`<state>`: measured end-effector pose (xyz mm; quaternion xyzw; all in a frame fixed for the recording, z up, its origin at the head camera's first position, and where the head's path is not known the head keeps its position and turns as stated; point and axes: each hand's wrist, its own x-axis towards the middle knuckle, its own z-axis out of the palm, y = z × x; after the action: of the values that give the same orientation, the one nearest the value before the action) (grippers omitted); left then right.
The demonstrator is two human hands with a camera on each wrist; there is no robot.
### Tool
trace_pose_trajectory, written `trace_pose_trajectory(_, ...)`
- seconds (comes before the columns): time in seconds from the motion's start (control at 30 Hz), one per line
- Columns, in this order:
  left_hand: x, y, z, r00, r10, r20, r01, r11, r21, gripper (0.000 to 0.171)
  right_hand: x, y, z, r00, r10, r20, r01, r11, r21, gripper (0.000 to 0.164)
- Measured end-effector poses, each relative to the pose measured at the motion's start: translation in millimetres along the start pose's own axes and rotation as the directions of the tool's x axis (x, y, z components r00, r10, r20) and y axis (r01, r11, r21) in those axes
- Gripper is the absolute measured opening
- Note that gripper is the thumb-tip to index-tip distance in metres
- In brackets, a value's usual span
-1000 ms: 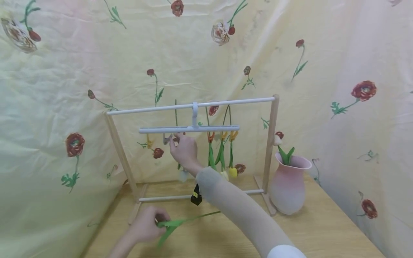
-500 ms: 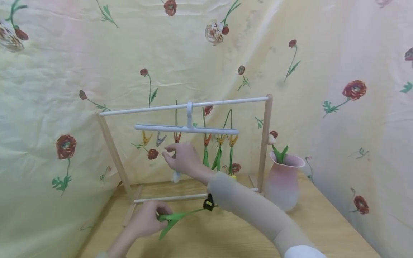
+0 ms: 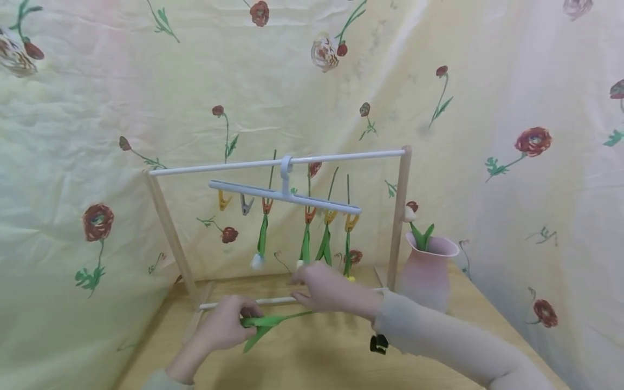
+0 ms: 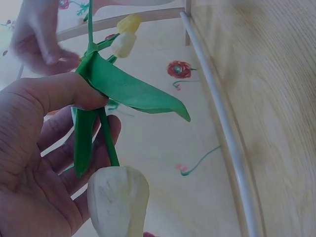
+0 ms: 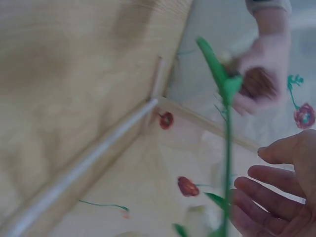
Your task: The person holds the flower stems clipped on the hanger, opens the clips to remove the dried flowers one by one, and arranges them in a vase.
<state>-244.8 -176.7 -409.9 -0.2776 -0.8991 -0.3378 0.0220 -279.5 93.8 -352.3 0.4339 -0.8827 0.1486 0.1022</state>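
Observation:
My left hand [image 3: 226, 325] pinches the green stem of a white artificial tulip [image 4: 118, 202] between thumb and fingers, just above the bloom. The bloom points down in the left wrist view, with leaves [image 4: 131, 89] spread by the thumb. The stem runs rightward towards my right hand [image 3: 333, 290], whose fingers are extended and loosely spread in the right wrist view, beside the stem without gripping it. Behind the hands, a white hanger [image 3: 253, 190] hangs tilted, its right end lower. Its yellow clip [image 3: 223, 201] and grey clip [image 3: 246, 205] on the left hold nothing.
Several tulips, including a light blue one [image 3: 257, 261], hang upside down from the other clips. The hanger hooks over the white rod [image 3: 205, 168] of a wooden rack. A pink-white vase [image 3: 426, 279] with a tulip stands at right. Floral cloth surrounds the table.
My right hand has left the grey clip and come down and right to near the tulip's stem. The hanger has swung from nearly level to tilted. My left hand keeps its pinch.

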Motion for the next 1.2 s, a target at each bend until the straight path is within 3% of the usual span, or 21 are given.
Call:
trace_pose_trajectory(0.27,7.9,4.3,3.3,0.999,0.032,-0.010,-0.032,0.999,0.004,0.020,-26,-2,13,0.997,-0.063,-0.041,0.060,0.997,-0.056,0.023)
trace_pose_trajectory(0.5,12.3,7.9,5.6,0.997,0.073,-0.037,-0.074,0.997,-0.020,0.023,-33,-7,20,0.990,-0.106,-0.090,0.097,0.990,-0.100,0.009)
trace_pose_trajectory(0.7,15.9,10.3,9.2,0.996,0.075,-0.039,-0.076,0.997,-0.020,0.023,-36,-8,26,0.983,-0.152,-0.107,0.131,0.976,-0.176,0.008)
trace_pose_trajectory(1.2,19.9,14.3,11.4,0.996,0.070,-0.048,-0.067,0.997,0.046,0.023,-34,-5,31,0.992,-0.100,-0.078,0.082,0.976,-0.202,0.009)
